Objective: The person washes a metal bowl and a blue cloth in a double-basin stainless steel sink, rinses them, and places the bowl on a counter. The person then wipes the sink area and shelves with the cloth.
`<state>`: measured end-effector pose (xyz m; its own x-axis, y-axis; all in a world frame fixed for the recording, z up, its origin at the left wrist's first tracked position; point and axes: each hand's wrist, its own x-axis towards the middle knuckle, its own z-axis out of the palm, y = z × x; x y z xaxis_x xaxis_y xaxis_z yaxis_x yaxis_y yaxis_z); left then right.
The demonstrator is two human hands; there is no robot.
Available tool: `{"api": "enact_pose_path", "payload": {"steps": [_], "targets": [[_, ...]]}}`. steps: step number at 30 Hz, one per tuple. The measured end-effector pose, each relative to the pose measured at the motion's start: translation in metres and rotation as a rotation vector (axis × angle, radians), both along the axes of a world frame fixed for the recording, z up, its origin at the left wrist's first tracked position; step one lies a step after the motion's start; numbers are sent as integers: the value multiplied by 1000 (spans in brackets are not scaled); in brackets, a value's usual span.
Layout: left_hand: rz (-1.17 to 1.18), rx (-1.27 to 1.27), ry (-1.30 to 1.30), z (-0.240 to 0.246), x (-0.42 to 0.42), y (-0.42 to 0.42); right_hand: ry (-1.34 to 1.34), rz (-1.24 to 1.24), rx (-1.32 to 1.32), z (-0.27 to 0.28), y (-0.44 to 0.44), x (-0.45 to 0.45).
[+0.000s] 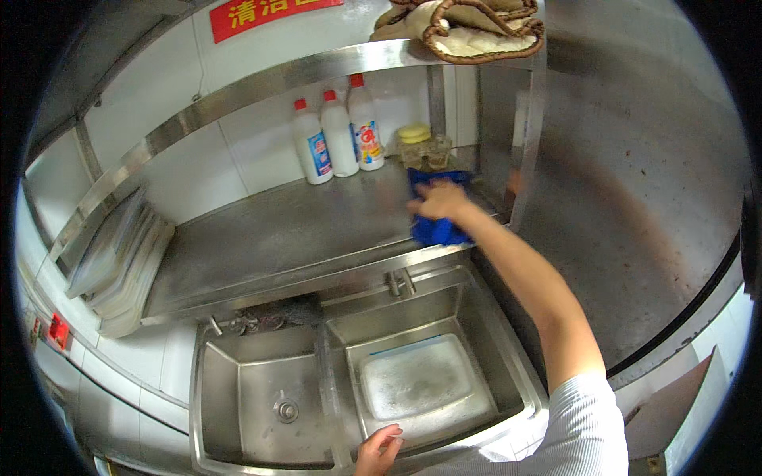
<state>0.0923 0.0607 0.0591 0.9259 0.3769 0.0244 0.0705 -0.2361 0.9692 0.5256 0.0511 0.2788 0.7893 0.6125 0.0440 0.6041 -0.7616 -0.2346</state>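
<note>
My right hand [443,199] is stretched out over the steel shelf [286,217], pressing on a bunched blue cloth [440,232] at the shelf's right end. The cloth hangs slightly over the front edge and lies just before several small glass jars [414,156], at least one with a yellow lid. Down at the near rim of the double sink [329,381], my left hand [379,450] hovers or rests with its fingers loosely bent and nothing visible in it. Whether it touches the rim I cannot tell.
Three white bottles with red caps [339,140] stand against the tiled wall. Stacked plastic lids or trays [128,268] lean at the left. A plastic tub of sudsy water [419,375] sits in the right basin beneath a tap [400,282]. Brown-edged fabric [485,44] hangs over the upper shelf.
</note>
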Motion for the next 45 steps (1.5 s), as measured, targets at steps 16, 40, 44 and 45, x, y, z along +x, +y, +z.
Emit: {"api": "enact_pose_path", "payload": {"steps": [16,40,44,45], "targets": [[263,-149,161,-58,-35,22,-152,177,37,-23,80,15],[343,-368,184,-53,-79,71,-422,736,-58,-18,155,-24],[437,-71,123,-70,-111,114,-377,529,-339,-13,280,-17],[471,-20,134,-73,-117,122,-454,662,-397,-10,304,-29]]}}
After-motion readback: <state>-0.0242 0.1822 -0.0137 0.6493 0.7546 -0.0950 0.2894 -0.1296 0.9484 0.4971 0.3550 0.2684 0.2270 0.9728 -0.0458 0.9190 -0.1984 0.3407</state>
